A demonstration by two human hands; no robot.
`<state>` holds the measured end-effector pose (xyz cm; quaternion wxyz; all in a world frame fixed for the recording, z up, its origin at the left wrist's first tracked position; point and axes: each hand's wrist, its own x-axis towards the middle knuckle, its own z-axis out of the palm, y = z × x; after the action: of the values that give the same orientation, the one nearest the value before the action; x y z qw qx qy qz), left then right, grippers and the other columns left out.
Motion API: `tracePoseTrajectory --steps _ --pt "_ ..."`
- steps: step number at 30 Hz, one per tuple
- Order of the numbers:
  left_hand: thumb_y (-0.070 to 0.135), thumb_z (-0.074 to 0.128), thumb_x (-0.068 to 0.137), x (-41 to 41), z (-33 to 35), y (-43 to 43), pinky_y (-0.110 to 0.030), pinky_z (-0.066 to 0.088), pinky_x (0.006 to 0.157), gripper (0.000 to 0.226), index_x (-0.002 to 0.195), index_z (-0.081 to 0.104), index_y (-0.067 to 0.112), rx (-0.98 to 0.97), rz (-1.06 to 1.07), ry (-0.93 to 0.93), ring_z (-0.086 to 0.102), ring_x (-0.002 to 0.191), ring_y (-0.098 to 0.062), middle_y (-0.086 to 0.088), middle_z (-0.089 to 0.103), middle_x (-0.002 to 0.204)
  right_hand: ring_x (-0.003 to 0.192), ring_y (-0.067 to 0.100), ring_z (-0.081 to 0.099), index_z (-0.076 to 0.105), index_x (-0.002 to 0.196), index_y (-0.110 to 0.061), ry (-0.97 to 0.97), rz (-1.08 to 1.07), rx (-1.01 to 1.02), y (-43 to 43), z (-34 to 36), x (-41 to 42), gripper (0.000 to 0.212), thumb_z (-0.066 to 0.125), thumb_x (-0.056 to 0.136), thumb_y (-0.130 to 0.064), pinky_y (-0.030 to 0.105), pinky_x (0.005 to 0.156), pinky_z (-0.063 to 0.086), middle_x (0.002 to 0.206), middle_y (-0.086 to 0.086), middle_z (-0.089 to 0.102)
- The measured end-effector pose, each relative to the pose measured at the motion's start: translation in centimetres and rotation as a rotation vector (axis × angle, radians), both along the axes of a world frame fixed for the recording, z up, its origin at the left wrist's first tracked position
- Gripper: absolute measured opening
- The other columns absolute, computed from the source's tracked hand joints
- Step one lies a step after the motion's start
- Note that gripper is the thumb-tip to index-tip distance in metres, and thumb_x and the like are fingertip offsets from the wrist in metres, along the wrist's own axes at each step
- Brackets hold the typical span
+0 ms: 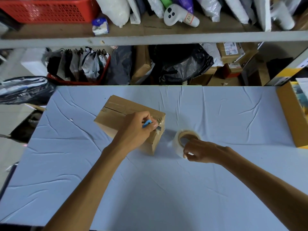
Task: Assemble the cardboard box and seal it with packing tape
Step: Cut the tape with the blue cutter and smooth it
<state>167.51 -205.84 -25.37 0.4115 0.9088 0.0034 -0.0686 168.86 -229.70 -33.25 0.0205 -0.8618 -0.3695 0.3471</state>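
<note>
A closed brown cardboard box [123, 112] lies at an angle on the white table [166, 189], with clear tape along its top seam. My left hand [136, 129] rests on the box's right end and grips a blue utility knife [147, 123]; its blade touches the strip of tape stretched off the box edge. My right hand [200, 151] holds the roll of clear packing tape [180, 141] just right of the box, fingers hooked through its core and thumb on its outer face. The tape strip runs taut from the roll to the box.
A yellow-brown carton [293, 114] stands at the table's right edge. Behind the table, a shelf holds a red basket [50, 10], bags and parcels; below it sit black bags [180, 64] and cardboard boxes. An open box [28, 124] lies on the floor at left.
</note>
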Motion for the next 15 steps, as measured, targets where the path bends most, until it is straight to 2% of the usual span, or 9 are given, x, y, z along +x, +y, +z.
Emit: tracePoseTrajectory --steps 2,4,6,7,9,12,14,15 --pt "0.02 0.064 0.088 -0.09 -0.03 0.07 -0.003 0.043 0.063 0.029 0.064 0.047 0.017 -0.006 0.006 0.002 0.063 0.092 -0.007 0.013 0.068 0.088 0.11 0.023 0.052 0.065 0.11 -0.006 0.007 -0.057 0.005 0.32 -0.18 -0.03 0.024 0.049 0.094 -0.014 0.021 0.079 0.035 0.104 0.013 0.056" --pt "0.019 0.064 0.088 -0.16 -0.08 0.09 -0.006 0.044 0.065 0.03 0.063 0.046 0.019 -0.013 0.011 0.005 0.063 0.093 -0.006 0.015 0.068 0.087 0.099 0.024 0.052 0.069 0.104 -0.002 0.016 -0.098 0.058 0.45 -0.55 0.14 0.023 0.051 0.089 -0.003 0.021 0.075 0.032 0.092 0.014 0.056" --pt "0.019 0.064 0.088 -0.16 -0.09 0.09 -0.011 0.046 0.068 0.03 0.063 0.046 0.019 -0.011 0.009 0.004 0.064 0.094 -0.007 0.015 0.067 0.086 0.089 0.009 0.048 0.073 0.109 -0.009 0.028 -0.18 0.117 0.43 -0.41 0.38 0.031 0.051 0.089 0.002 0.006 0.07 0.035 0.083 -0.009 0.051" --pt "0.019 0.064 0.088 -0.1 -0.1 0.07 -0.014 0.047 0.07 0.031 0.063 0.046 0.019 -0.012 0.007 0.004 0.064 0.095 -0.007 0.015 0.067 0.086 0.089 0.003 0.044 0.074 0.11 -0.014 0.029 -0.234 0.145 0.23 -0.4 0.49 0.035 0.052 0.089 0.003 -0.001 0.066 0.033 0.084 -0.015 0.047" --pt "0.019 0.064 0.088 -0.04 -0.06 0.03 -0.018 0.048 0.07 0.031 0.063 0.045 0.017 -0.002 0.007 -0.001 0.064 0.094 -0.008 0.013 0.068 0.086 0.085 -0.001 0.043 0.075 0.107 -0.02 0.027 -0.342 0.19 -0.15 -0.22 0.6 0.035 0.054 0.09 0.001 -0.004 0.063 0.031 0.088 -0.014 0.049" --pt "0.021 0.064 0.088 0.01 0.06 0.04 -0.017 0.047 0.066 0.032 0.063 0.045 0.016 0.026 0.008 -0.004 0.065 0.093 -0.008 0.007 0.07 0.087 0.087 -0.003 0.048 0.077 0.101 -0.023 0.028 -0.421 0.217 -0.25 -0.2 0.65 0.029 0.059 0.088 -0.004 0.002 0.071 0.031 0.096 -0.013 0.066" --pt "0.022 0.064 0.088 0.1 0.04 0.1 -0.024 0.049 0.067 0.031 0.064 0.046 0.011 0.031 0.005 -0.001 0.065 0.094 -0.011 0.001 0.071 0.086 0.09 -0.002 0.049 0.078 0.098 -0.021 0.026 -0.445 0.232 0.02 -0.21 0.71 0.025 0.064 0.085 -0.004 0.009 0.076 0.034 0.104 -0.007 0.071" --pt "0.021 0.065 0.087 0.14 0.05 0.13 -0.027 0.05 0.068 0.03 0.066 0.048 0.009 0.03 0.006 -0.002 0.066 0.094 -0.013 -0.001 0.07 0.085 0.084 -0.005 0.051 0.078 0.097 -0.019 0.036 -0.46 0.236 0.22 -0.12 0.87 0.024 0.066 0.084 -0.004 0.01 0.074 0.036 0.1 -0.006 0.072"
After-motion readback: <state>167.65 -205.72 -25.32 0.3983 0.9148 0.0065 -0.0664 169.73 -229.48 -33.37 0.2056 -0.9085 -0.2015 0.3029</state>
